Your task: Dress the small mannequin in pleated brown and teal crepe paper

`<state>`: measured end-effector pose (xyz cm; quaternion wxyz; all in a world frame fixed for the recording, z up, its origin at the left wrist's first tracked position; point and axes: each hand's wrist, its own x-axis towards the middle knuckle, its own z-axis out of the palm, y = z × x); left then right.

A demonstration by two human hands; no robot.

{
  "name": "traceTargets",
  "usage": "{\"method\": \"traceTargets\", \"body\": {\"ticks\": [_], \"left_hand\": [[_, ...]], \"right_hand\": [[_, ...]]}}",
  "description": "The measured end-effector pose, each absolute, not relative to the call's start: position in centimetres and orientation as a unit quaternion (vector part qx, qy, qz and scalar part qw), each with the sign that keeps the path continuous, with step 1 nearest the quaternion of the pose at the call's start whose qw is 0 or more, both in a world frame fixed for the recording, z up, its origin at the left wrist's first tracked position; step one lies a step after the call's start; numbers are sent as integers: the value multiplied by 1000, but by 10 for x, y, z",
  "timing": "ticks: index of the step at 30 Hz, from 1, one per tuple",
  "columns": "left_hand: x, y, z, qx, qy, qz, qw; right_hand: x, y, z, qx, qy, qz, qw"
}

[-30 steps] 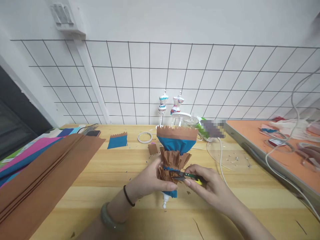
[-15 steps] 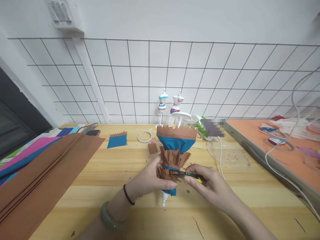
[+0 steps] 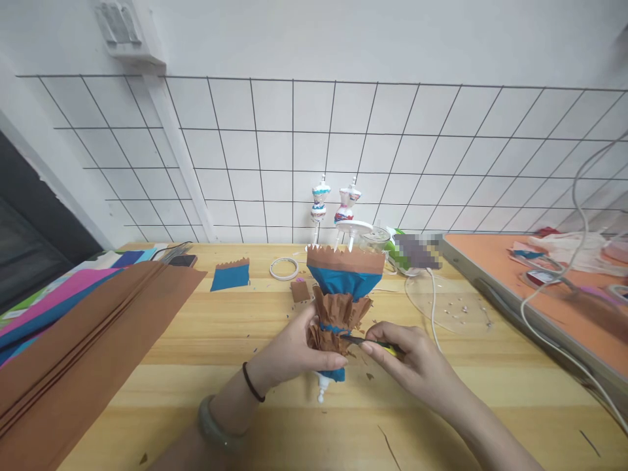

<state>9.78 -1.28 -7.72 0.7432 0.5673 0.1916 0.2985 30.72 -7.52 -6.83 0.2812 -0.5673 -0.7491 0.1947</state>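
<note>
My left hand (image 3: 307, 343) is closed around a small mannequin in a paper dress (image 3: 343, 314), held upside down over the table. The dress is of crinkled brown and blue paper, gathered at the middle with a blue band; its blue skirt with a brown zigzag edge flares upward. Below my thumb a white knob (image 3: 322, 387) pokes out. My right hand (image 3: 405, 356) grips small scissors (image 3: 387, 347) with dark blades and green and yellow handles. Their tips touch the brown frill just beside the blue band; the exact contact is hidden in the folds.
Blue-and-brown paper piece (image 3: 230, 275), tape roll (image 3: 284, 268) and brown square (image 3: 299, 291) lie behind. Two mini dress forms (image 3: 320, 201) stand at the back. Stacked coloured paper (image 3: 98, 347) covers the left; a clear disc with beads (image 3: 454, 307) and white cable (image 3: 434, 307) are right.
The scissors' blades look closer together, and their tips sit slightly higher, nearer the blue band. The paper-dressed mannequin has tilted a little; my left hand keeps its hold.
</note>
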Motion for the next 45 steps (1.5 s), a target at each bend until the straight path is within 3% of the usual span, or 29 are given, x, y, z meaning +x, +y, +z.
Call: {"method": "traceTargets", "body": {"ticks": [10, 25, 45], "left_hand": [[98, -12, -79, 573, 212, 314, 726], [104, -20, -69, 586, 267, 317, 697], [107, -28, -66, 589, 239, 312, 706]], "right_hand": [[306, -76, -62, -560, -738, 206, 314], [307, -75, -59, -598, -755, 177, 205], [300, -77, -58, -551, -759, 254, 236]]}}
